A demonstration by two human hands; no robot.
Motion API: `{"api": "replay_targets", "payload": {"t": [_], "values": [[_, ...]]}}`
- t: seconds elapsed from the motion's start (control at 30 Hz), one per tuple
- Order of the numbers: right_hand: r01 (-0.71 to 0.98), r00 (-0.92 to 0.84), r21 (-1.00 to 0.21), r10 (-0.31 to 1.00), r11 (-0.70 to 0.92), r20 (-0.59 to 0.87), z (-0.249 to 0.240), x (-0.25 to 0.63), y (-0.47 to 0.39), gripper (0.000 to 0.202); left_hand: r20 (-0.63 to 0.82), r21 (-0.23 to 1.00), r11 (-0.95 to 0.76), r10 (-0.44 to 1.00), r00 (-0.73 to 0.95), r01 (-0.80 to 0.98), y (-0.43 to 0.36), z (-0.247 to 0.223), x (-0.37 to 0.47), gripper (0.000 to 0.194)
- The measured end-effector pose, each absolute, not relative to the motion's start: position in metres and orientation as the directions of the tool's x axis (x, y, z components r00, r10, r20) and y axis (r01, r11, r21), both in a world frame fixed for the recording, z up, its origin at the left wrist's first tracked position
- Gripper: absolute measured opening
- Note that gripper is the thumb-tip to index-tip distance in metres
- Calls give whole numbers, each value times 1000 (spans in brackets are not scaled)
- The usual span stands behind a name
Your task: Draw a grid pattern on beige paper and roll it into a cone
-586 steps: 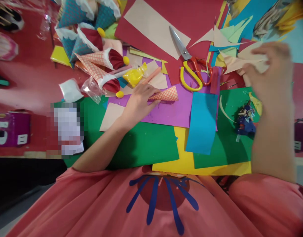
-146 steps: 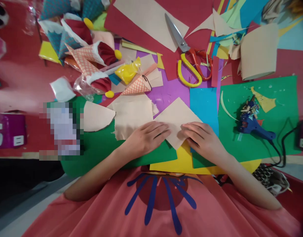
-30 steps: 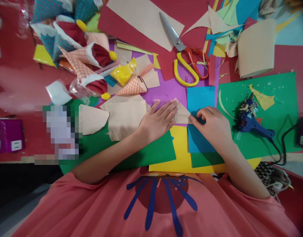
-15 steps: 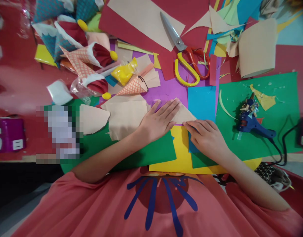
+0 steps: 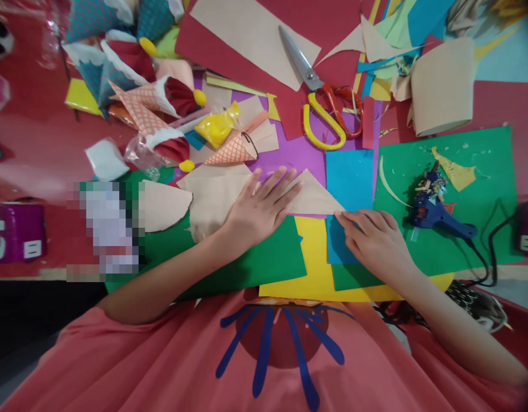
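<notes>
A beige folded cloth (image 5: 312, 191) with a pointed top lies on the purple sheet, its right tip near the blue paper (image 5: 350, 177). My left hand (image 5: 259, 206) rests flat with spread fingers over the cloth's left part. My right hand (image 5: 369, 232) has its fingers together, thumb and fingertips pinching the right tip of the cloth. Left of my left hand lies another beige cloth piece (image 5: 212, 200), partly under my wrist. Farther left is a beige cut piece with a rounded edge (image 5: 164, 207).
Scissors (image 5: 318, 86) with red and yellow handles lie ahead. A blue glue gun (image 5: 442, 214) with its cord rests on green sheet (image 5: 474, 246) at the right. Small patterned cones (image 5: 156, 97) crowd the upper left. A beige roll (image 5: 442, 88) stands at the upper right.
My left hand has slid left and its fingers have spread, showing more of the folded cloth. My right hand has shifted right along the lower edge to the cloth's tip.
</notes>
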State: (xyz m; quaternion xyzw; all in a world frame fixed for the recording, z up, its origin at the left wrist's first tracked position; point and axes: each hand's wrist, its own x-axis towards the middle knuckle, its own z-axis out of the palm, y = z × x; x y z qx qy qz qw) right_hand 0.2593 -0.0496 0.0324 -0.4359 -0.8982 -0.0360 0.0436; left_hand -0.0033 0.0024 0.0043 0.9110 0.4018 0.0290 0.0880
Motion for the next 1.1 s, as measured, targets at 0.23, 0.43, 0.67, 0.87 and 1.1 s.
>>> {"api": "replay_targets", "payload": {"t": [0.23, 0.43, 0.67, 0.87, 1.1], "values": [[779, -626, 43, 772, 626, 112, 32, 259, -49, 27, -45, 145, -596, 793, 607, 789, -10, 7, -33, 56], [771, -636, 45, 765, 635, 101, 32, 259, -49, 28, 48, 119, -592, 806, 591, 797, -15, 18, -42, 60], [775, -631, 30, 771, 631, 84, 34, 259, -48, 25, 232, 77, -841, 538, 810, 536, -18, 35, 2, 30], [774, -633, 25, 770, 633, 79, 34, 259, -48, 28, 149, 87, -824, 567, 810, 560, -24, 23, 15, 34], [775, -628, -4, 771, 632, 106, 33, 261, -47, 27, 172, 90, -805, 592, 787, 586, -29, 18, 12, 37]]}}
